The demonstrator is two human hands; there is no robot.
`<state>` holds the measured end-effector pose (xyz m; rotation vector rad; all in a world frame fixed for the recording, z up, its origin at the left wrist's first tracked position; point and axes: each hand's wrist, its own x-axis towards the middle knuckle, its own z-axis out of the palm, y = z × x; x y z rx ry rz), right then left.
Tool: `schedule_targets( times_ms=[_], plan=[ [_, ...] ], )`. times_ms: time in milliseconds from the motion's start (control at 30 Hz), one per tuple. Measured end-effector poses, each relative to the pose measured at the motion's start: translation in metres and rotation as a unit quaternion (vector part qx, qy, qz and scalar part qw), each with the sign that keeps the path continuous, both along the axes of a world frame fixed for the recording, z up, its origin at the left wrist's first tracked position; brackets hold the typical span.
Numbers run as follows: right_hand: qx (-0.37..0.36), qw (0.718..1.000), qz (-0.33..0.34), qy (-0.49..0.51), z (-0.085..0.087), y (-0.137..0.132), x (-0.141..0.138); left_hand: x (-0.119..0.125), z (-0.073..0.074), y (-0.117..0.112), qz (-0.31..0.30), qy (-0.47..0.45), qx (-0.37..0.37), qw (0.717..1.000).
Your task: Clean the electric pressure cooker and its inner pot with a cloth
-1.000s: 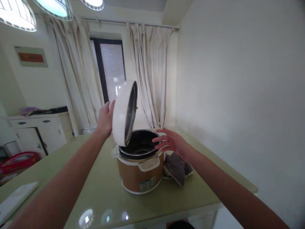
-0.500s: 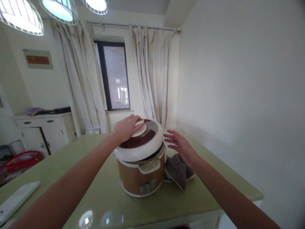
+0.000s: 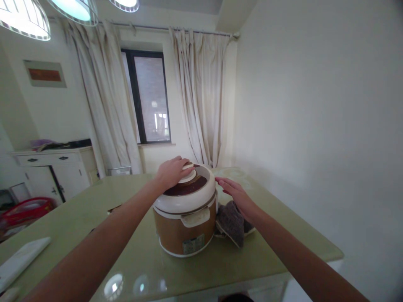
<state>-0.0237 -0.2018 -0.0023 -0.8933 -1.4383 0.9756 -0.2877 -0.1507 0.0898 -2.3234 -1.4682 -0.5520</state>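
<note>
A brown and white rice cooker (image 3: 184,228) stands on the green glass table (image 3: 132,260). Its white lid (image 3: 192,195) with a dark brown ring lies shut on the pot. My left hand (image 3: 171,171) rests on top of the lid, fingers curled over the white knob. My right hand (image 3: 234,193) is flat with fingers stretched out, touching the lid's right edge. Beside the cooker, under my right wrist, lie dark grey pot holders (image 3: 231,222).
A white flat object (image 3: 20,262) lies at the table's left front. Behind stand a white cabinet (image 3: 52,172), a red basket (image 3: 23,209), cream curtains (image 3: 201,96) and a dark window (image 3: 147,98). A white wall runs along the right.
The lid, upright and open a second ago, has been swung down by my left hand and now sits shut on the cooker. My right hand moved from above the pot to the lid's edge.
</note>
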Motion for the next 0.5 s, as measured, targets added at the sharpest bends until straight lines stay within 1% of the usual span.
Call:
schedule_targets(
  times_ms=[167,300,433,500],
  plan=[
    [0.004,1.000,-0.002,-0.010,-0.004,0.009,-0.003,0.012,-0.003,0.004,0.036,0.012,-0.004,0.999],
    [0.003,1.000,-0.001,-0.013,-0.006,0.017,-0.005,0.017,-0.009,0.006,0.049,-0.012,0.001,0.999],
    [0.014,0.999,-0.013,-0.036,-0.007,0.026,-0.005,0.019,-0.014,0.005,0.044,-0.061,-0.004,0.997],
    [0.020,0.998,-0.022,-0.053,-0.008,0.031,-0.004,0.017,-0.013,0.006,0.019,-0.096,-0.020,0.995]
  ],
)
